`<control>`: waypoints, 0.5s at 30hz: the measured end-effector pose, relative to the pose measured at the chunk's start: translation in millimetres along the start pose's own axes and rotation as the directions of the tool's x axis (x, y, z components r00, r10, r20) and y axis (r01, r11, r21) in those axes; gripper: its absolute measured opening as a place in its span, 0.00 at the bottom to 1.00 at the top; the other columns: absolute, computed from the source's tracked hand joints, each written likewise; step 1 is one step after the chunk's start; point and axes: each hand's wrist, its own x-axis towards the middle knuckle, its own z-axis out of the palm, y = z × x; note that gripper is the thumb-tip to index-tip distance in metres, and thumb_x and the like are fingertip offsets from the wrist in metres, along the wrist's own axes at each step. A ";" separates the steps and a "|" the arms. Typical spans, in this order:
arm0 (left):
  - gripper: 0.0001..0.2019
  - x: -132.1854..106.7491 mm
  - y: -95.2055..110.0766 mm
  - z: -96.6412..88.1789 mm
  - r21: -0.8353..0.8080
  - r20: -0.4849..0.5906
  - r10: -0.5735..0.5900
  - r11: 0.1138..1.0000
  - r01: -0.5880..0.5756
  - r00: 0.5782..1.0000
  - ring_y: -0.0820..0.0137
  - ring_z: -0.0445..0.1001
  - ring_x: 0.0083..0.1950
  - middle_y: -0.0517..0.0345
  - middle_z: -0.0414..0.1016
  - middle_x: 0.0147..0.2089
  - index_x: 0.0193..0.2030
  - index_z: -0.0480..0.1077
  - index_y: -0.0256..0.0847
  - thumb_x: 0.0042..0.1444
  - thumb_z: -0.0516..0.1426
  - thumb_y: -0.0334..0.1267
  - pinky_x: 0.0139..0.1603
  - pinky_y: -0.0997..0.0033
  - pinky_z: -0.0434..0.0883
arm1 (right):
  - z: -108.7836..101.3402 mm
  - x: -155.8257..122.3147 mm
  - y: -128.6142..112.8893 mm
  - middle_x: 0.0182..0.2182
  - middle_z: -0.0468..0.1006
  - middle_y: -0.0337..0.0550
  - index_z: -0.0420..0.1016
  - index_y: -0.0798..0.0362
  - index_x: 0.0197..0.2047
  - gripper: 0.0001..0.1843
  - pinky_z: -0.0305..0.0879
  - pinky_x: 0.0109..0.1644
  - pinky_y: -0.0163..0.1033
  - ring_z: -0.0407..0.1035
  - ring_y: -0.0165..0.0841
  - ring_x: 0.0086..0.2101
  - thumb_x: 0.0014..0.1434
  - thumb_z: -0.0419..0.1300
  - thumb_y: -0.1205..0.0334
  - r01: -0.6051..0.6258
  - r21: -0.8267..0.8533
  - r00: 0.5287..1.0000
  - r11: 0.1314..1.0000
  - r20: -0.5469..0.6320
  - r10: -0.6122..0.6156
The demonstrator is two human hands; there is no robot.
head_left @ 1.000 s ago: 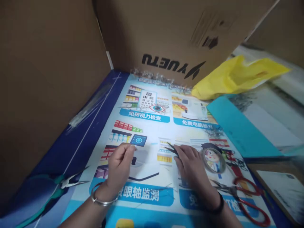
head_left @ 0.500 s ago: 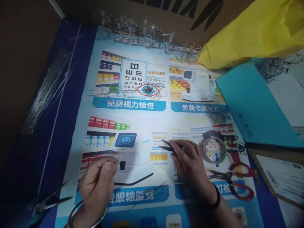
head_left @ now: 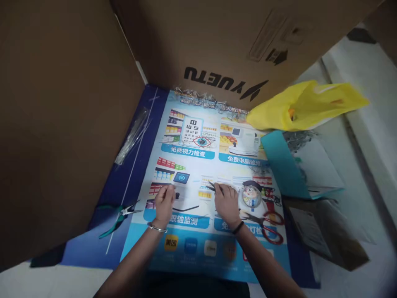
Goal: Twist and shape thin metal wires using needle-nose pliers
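Doing fine handwork on a poster walled in by cardboard.

Resting the left hand and right hand near each other at the poster's middle, just beside a tape roll. Clamping the right hand on a dark pointed tool, with its tips aimed left. Pinching the left fingertips together on something too thin to make out. Probably lining up a grip, and needing the tips brought steadily to the pinch.

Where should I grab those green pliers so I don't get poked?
Take the pliers by their two green handles, coming from the near left. They lie flat on the poster's blue edge with handles trailing that way; the pointed metal tips aim right, toward the left hand.
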 end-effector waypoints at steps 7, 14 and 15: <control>0.12 -30.9 20.9 -31.0 0.298 0.067 0.011 0.954 -0.030 0.998 0.75 0.63 0.24 0.64 0.62 0.21 0.29 0.67 0.38 0.58 0.52 0.44 0.26 0.76 0.64 | -8.8 1.6 -1.9 0.46 0.70 0.52 0.66 0.55 0.55 0.21 0.50 0.52 0.49 0.58 0.43 0.47 0.57 0.53 0.68 0.042 0.025 0.999 0.999 -0.035 -0.041; 0.09 -59.3 -5.8 -52.7 0.571 0.093 0.026 0.818 -0.074 0.995 0.64 0.70 0.44 0.51 0.70 0.42 0.39 0.71 0.40 0.55 0.53 0.39 0.43 0.64 0.71 | -5.4 -0.4 2.0 0.48 0.68 0.54 0.64 0.56 0.57 0.22 0.47 0.53 0.53 0.55 0.45 0.49 0.59 0.50 0.68 0.052 0.063 0.999 0.997 -0.001 -0.052; 0.10 -60.6 -10.2 -55.8 0.605 0.094 0.024 0.793 -0.077 0.995 0.63 0.69 0.47 0.49 0.69 0.46 0.43 0.70 0.39 0.55 0.53 0.38 0.46 0.62 0.71 | -4.2 -0.6 2.3 0.49 0.68 0.54 0.64 0.56 0.57 0.22 0.46 0.53 0.53 0.55 0.46 0.49 0.59 0.50 0.68 0.050 0.067 0.999 0.997 0.007 -0.050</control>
